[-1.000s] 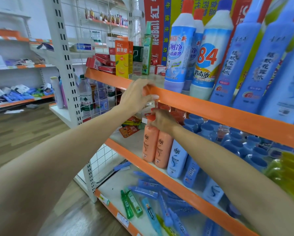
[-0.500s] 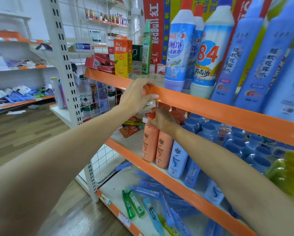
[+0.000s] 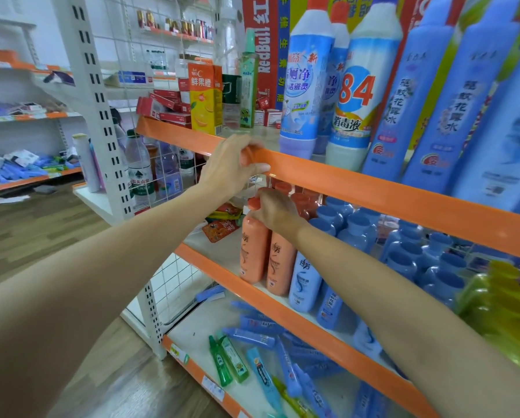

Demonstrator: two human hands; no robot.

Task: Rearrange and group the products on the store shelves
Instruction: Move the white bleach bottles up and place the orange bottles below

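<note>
My left hand (image 3: 231, 167) grips the orange front lip of the upper shelf (image 3: 373, 185), fingers curled over its edge and thumb under it. Below, on the middle shelf (image 3: 219, 251), my right hand (image 3: 275, 211) holds the cap of the leftmost orange bottle (image 3: 254, 251), which stands upright at the front. A second orange bottle (image 3: 281, 267) stands right beside it, then a white-and-blue bottle (image 3: 304, 282). More orange caps (image 3: 301, 200) show behind my hand, and blue-capped bottles (image 3: 358, 230) fill the shelf to the right.
Tall blue and white cleaner bottles (image 3: 355, 95) and an orange juice carton (image 3: 206, 101) stand on the upper shelf. Snack packets (image 3: 221, 227) lie left of the orange bottles. Blue tubes (image 3: 258, 336) and green bottles (image 3: 228, 360) lie on the bottom shelf. Yellow-green items (image 3: 503, 309) crowd the right edge.
None beyond a slight shift of the camera; both hands stay where they were, left on the shelf lip, right on the orange bottle's cap.
</note>
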